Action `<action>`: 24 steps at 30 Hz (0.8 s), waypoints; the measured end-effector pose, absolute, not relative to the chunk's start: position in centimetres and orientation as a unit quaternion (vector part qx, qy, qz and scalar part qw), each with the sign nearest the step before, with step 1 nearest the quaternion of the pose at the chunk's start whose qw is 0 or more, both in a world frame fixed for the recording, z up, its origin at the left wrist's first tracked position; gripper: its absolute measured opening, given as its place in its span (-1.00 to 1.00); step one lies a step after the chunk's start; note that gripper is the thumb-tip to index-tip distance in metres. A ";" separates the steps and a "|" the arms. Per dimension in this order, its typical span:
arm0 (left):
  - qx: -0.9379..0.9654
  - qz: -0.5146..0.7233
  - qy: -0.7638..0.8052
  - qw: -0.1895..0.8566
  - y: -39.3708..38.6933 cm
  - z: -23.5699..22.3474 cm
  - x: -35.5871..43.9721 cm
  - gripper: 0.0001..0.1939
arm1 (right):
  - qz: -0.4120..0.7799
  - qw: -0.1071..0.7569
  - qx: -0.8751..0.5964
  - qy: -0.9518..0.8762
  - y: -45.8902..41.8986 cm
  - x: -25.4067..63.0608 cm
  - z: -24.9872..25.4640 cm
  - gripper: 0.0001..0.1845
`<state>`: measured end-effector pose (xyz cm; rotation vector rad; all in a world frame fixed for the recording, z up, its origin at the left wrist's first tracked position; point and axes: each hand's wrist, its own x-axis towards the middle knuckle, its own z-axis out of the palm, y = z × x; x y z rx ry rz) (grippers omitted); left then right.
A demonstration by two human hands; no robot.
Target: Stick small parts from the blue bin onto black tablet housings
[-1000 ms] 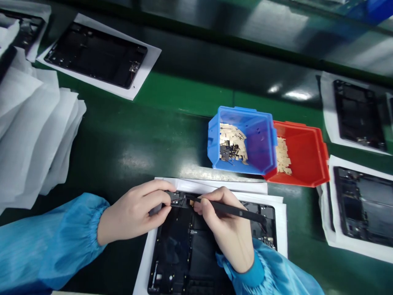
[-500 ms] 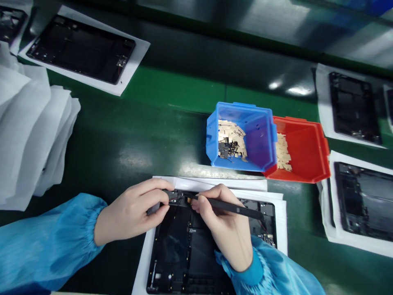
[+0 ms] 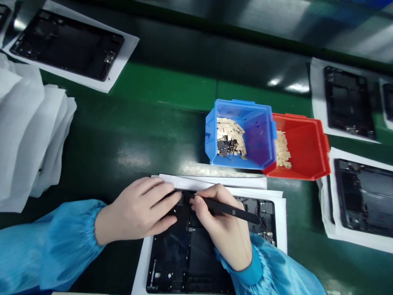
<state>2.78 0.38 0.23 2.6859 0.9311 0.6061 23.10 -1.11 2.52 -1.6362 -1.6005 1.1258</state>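
Note:
A black tablet housing point(image 3: 205, 258) with small parts and wires inside lies on white sheets point(image 3: 281, 221) in front of me. My right hand point(image 3: 230, 233) grips a pair of black tweezers point(image 3: 235, 211), tips pointing left at the housing's upper edge. What the tips touch is hidden by my fingers. Over the upper left corner of the housing rests my left hand point(image 3: 135, 211), its fingers stretched out and nearly meeting the tweezers. No object shows in that hand.
Beyond the housing stand a blue bin point(image 3: 258, 137) with pale and dark small pieces and a red bin point(image 3: 307, 151) with pale pieces. White sheets point(image 3: 27, 135) are stacked at left. More housings lie at upper left point(image 3: 70, 45) and at right point(image 3: 365, 196).
My left fingers have gone from a pinch at the housing's upper edge to lying stretched over it. The right hand keeps the tweezers in nearly the same place. The view has shifted slightly.

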 end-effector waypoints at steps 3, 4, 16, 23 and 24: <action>0.923 0.181 0.333 0.071 0.1 0.5 3.0 -0.67 | 0.418 0.305 -0.617 -0.593 -1.3 23.4 2.3 -0.90; 0.922 0.178 0.337 0.065 0.1 0.6 3.1 -0.68 | 0.420 0.315 -0.618 -0.585 -1.4 23.6 2.2 -0.90; 0.925 0.198 0.309 0.093 0.2 0.1 2.9 -0.68 | 0.428 0.333 -0.618 -0.569 -1.7 24.0 1.7 -0.88; 0.932 0.125 0.316 0.122 0.6 1.0 3.5 -0.56 | 0.407 0.320 -0.620 -0.590 -1.4 24.5 2.2 -0.88; 0.931 0.107 0.324 0.131 0.6 1.1 3.6 -0.52 | 0.377 0.325 -0.618 -0.609 -1.4 24.8 2.7 -0.88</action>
